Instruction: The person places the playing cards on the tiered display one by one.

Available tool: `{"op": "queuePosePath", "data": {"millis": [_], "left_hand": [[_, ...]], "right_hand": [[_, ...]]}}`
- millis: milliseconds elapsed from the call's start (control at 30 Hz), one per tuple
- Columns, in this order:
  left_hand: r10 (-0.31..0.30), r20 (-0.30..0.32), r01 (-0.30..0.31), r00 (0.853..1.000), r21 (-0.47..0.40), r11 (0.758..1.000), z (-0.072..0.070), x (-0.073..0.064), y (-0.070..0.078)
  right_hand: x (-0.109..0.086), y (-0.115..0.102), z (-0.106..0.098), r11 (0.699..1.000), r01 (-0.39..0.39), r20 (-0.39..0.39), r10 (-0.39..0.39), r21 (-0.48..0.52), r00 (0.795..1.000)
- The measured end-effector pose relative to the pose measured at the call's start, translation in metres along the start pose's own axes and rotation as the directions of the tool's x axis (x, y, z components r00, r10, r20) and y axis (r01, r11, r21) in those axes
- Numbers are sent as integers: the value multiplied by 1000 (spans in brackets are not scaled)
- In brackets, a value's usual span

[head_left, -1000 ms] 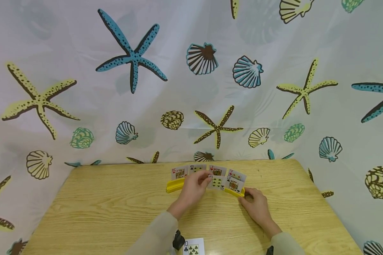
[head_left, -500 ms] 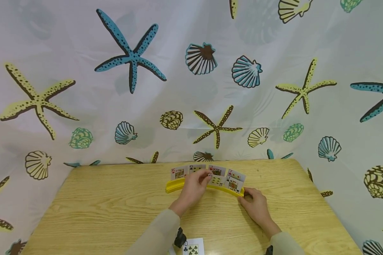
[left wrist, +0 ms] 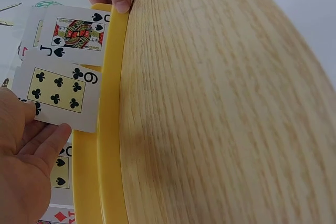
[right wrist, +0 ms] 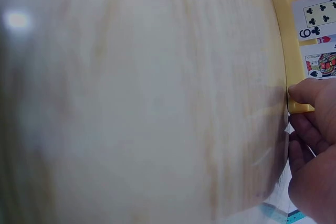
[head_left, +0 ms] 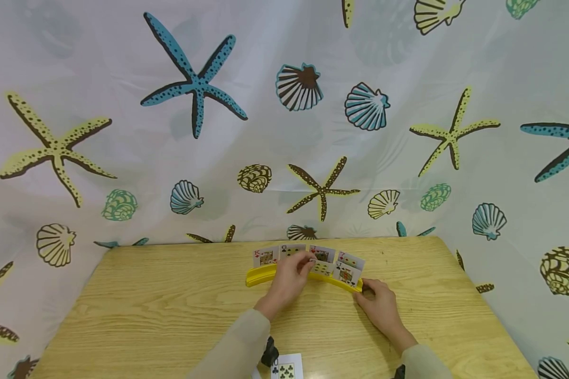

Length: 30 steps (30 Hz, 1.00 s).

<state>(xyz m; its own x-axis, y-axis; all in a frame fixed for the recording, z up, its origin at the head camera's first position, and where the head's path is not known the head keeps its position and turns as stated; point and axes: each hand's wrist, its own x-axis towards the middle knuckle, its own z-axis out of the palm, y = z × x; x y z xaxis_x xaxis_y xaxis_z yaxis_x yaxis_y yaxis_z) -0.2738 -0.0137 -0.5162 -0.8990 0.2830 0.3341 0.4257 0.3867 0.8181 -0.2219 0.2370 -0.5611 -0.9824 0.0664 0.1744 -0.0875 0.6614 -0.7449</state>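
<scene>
A curved yellow card holder (head_left: pixel 261 276) stands toward the back of the wooden table. My left hand (head_left: pixel 289 278) pinches a six of clubs (left wrist: pixel 55 95) by its left corner, the card's lower edge down in the holder's front slot. Just right of it a jack of spades (head_left: pixel 347 275) stands in the same slot. Behind these, a king of diamonds (head_left: pixel 265 256), a black spot card (head_left: pixel 291 249), a red jack (head_left: pixel 322 253) and a red seven (head_left: pixel 352 260) form the rear row. My right hand (head_left: pixel 383 308) grips the holder's right end between thumb and fingers.
A ten of clubs (head_left: pixel 286 368) lies face up at the table's front edge, beside the left sleeve (head_left: pixel 239 337). Another card's edge shows left of it, mostly hidden. A cloth (head_left: pixel 265 131) printed with starfish and shells hangs behind the table (head_left: pixel 161 305).
The six of clubs has gone down into the holder's front slot, under my left hand. My right hand has stayed at the holder's end.
</scene>
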Motion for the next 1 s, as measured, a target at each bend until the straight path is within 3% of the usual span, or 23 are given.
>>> {"op": "queuePosePath", "data": {"millis": [1000], "left_hand": [[-49, -12, 49, 999, -30, 998, 5, 0, -9]], "right_hand": [[0, 2, 2, 1000, 17, -30, -18, -8, 999]]}}
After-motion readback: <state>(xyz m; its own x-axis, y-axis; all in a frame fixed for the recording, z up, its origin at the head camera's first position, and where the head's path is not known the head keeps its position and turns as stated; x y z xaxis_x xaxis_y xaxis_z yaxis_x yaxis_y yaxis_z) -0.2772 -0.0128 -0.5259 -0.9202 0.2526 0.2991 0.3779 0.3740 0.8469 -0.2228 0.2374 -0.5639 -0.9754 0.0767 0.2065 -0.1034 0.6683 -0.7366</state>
